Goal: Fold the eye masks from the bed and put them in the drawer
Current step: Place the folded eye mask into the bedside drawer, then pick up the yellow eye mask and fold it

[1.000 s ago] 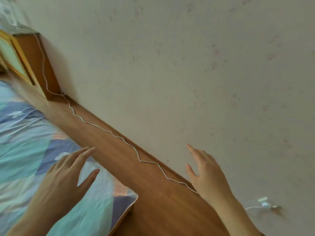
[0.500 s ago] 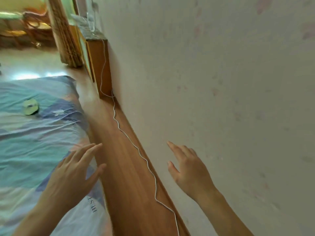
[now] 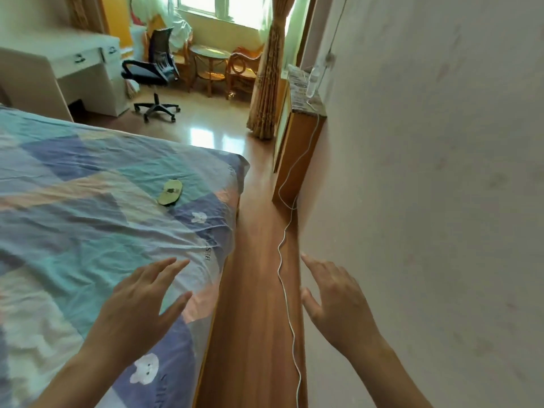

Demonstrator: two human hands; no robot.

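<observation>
Both our hands, left hand (image 3: 141, 301) and right hand (image 3: 338, 301), are spread empty; we should reach far to the eye mask (image 3: 170, 192) on the bed (image 3: 73, 201).

Bed sheet (image 3: 88, 201) was pastel patchwork — teal, purple, peach, white bear faces — eye mask (image 3: 170, 192) yellow-green, floor (image 3: 253, 290) reddish-brown wood.

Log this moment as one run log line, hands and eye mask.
left hand: open, empty, over bed | right hand: open, empty, by wall | eye mask: on bed, untouched
</observation>
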